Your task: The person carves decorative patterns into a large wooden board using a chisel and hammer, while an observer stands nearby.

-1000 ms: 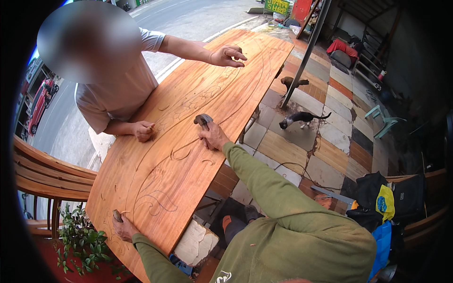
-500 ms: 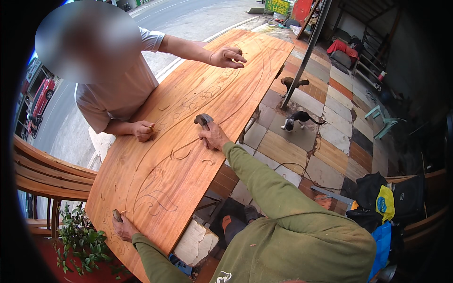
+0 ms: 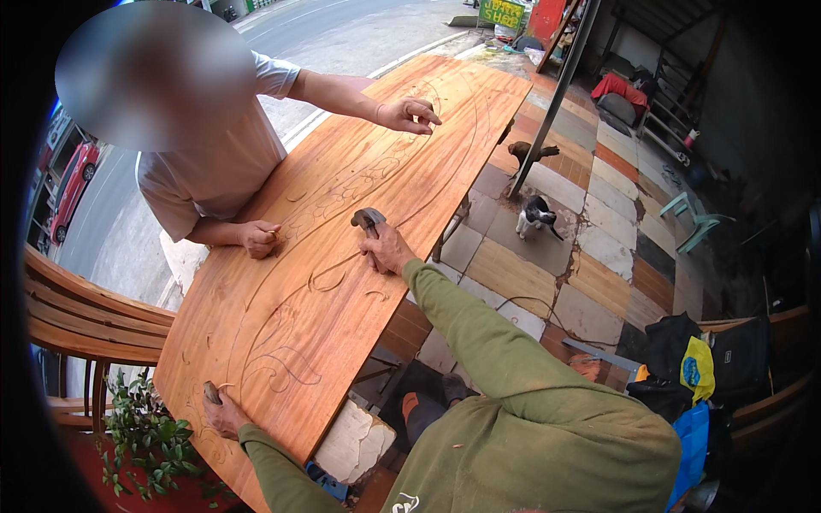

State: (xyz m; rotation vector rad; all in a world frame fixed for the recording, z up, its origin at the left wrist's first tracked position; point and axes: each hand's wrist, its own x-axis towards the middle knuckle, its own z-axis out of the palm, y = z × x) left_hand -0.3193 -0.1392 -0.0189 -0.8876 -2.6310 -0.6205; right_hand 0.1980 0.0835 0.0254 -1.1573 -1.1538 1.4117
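My right hand point(image 3: 385, 251) is closed on a dark hammer-like tool point(image 3: 368, 220) with a curved metal head, over the middle of a long wooden panel point(image 3: 325, 342) marked with pencilled or carved scrollwork. My left hand point(image 3: 229, 417) grips a short dark tool point(image 3: 211, 392) at the panel's near-left end; how much of it is inside my fingers is hidden. Across the panel, a co-worker point(image 3: 222, 179) in a pale T-shirt rests one hand point(image 3: 258, 239), pinching something small, on the wood, and holds the other hand point(image 3: 412, 115) over the far part with fingers bent.
A slatted wooden bench point(image 3: 94, 316) and potted plant point(image 3: 141, 432) stand at left. A metal post point(image 3: 554, 103), brown chicken-like animal point(image 3: 532, 151) and black-and-white cat point(image 3: 537, 218) are beyond the panel's right edge. Bags point(image 3: 737, 359) lie lower right; a road point(image 3: 333, 38) runs behind.
The co-worker's far hand has shifted slightly left and downward. The cat has turned round to face nearer. My two hands look unmoved.
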